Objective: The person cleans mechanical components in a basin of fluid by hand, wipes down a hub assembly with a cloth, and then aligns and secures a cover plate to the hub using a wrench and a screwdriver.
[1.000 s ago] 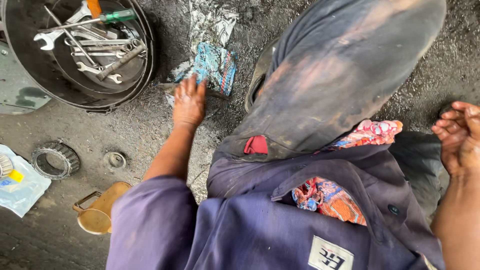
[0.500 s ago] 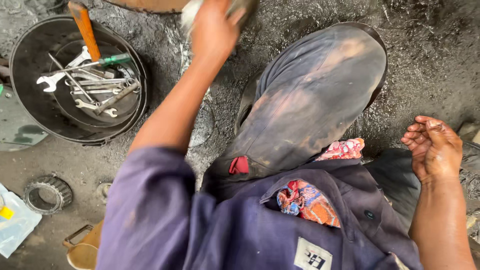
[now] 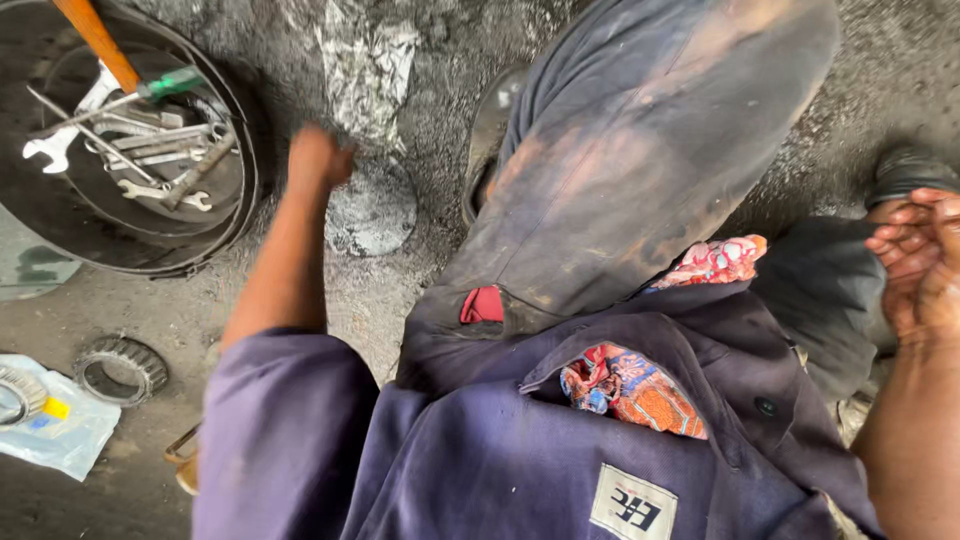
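Grimy concrete floor (image 3: pixel 300 300) carries a tool pan (image 3: pixel 60 230), bearing ring (image 3: pixel 122 368), plastic bag (image 3: pixel 60 440)

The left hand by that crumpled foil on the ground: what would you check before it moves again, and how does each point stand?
1. Left hand empty: cannot tell; it is a blurred fist.
2. Crumpled foil within reach: ok, on the ground just beyond the fist.
3. Tools gathered: ok, wrenches and an orange-handled tool lie in the round black pan.
4. Bearing ring out of the way: ok, it lies on the ground beside the left sleeve.
5. Right hand free: cannot tell; fingers curled at the frame edge.
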